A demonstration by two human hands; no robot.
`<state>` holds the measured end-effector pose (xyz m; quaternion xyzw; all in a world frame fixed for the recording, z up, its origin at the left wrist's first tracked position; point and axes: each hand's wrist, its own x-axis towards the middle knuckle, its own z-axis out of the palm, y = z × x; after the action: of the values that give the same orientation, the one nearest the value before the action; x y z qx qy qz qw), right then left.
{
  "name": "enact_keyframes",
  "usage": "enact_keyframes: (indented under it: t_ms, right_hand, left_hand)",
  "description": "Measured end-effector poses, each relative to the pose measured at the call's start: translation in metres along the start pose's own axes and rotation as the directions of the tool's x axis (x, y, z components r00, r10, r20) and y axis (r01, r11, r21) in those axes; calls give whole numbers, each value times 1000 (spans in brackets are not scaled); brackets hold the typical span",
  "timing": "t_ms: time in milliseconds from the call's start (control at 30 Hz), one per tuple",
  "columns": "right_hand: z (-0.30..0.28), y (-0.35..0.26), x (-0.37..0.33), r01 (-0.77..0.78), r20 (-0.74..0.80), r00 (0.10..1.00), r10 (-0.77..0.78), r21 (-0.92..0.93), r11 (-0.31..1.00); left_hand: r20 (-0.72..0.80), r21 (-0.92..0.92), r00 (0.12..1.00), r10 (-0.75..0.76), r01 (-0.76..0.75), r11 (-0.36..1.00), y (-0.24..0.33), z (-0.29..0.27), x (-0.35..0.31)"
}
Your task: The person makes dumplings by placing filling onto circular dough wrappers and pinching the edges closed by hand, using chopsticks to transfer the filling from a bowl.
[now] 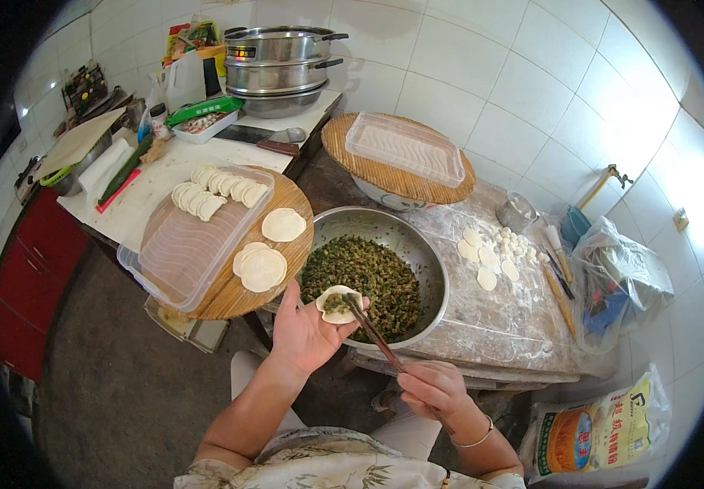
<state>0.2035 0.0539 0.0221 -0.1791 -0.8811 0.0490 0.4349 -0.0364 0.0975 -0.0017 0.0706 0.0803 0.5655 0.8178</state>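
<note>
White tiles (482,57) cover the wall behind a floury wooden bench (482,326), and at the left part of this bench stands a wide metal bowl (431,281) with chopped green filling (364,265). Just before the near left rim of the bowl, a round dough wrapper (336,318) lies on the left hand (307,336), with a small portion of filling on it. This hand is turned palm upward; its thumb stands well apart, and the other fingers support the wrapper from below, without closing around it.

From the right hand (433,391), the wrapper lies forward and to the left. The chopsticks (380,342) make this same line: their long axis runs slantwise from the right fingers to the wrapper's right side, where the tips are. Whether they press the filling, I cannot tell. The right fingers are clamped together on the chopsticks.
</note>
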Motion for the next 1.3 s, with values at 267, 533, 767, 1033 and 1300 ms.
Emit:
enact_keyframes:
  t_ms: [267, 533, 767, 1033, 1300]
  right_hand:
    - [9, 0, -12, -186, -395, 598, 697, 778, 600]
    - [32, 29, -14, -156, -130, 413, 901, 965, 211]
    - [5, 32, -27, -234, -237, 482, 844, 893, 384]
    - [11, 39, -26, -162, -153, 446, 882, 955, 248]
    - [8, 44, -22, -165, -136, 457, 879, 958, 234]
  left_hand:
    - [10, -107, 1000, 12, -11, 994, 0, 7, 1]
    - [31, -85, 999, -17, 19, 996, -16, 14, -1]
    - [-14, -129, 999, 50, -52, 990, -5, 3, -2]
    - [43, -98, 999, -19, 23, 995, -6, 9, -3]
    - [89, -113, 991, -104, 113, 987, -6, 3, -5]
